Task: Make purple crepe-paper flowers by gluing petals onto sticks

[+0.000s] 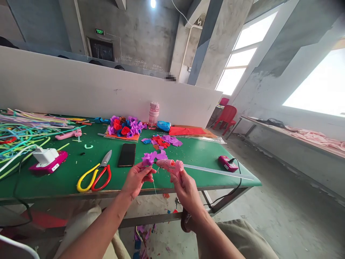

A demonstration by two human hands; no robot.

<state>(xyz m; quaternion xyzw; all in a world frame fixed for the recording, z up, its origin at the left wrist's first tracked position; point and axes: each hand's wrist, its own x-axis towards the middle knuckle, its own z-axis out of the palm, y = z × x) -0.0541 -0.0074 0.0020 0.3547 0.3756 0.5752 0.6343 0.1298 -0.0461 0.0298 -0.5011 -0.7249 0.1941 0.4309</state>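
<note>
My left hand [137, 178] pinches a purple paper flower [149, 158] above the front edge of the green table [199, 144]. Wrapped round the handle of a pink glue gun [169, 165] is my right hand [185, 186]. The gun's nozzle points left and meets or nearly meets the flower. A long clear glue stick [218, 171] extends right from the gun's back. Loose purple and red petals [164, 141] lie just behind the hands. Farther back left, a heap of purple, red and blue flowers [126, 126] rests on orange sheets.
Left of my hands lie a black phone [127, 155] and scissors [94, 177]. Colourful strips [29, 126] and a power adapter [48, 160] fill the far left. A pink bottle [153, 114] stands at the back. A corded pink socket [228, 163] sits right.
</note>
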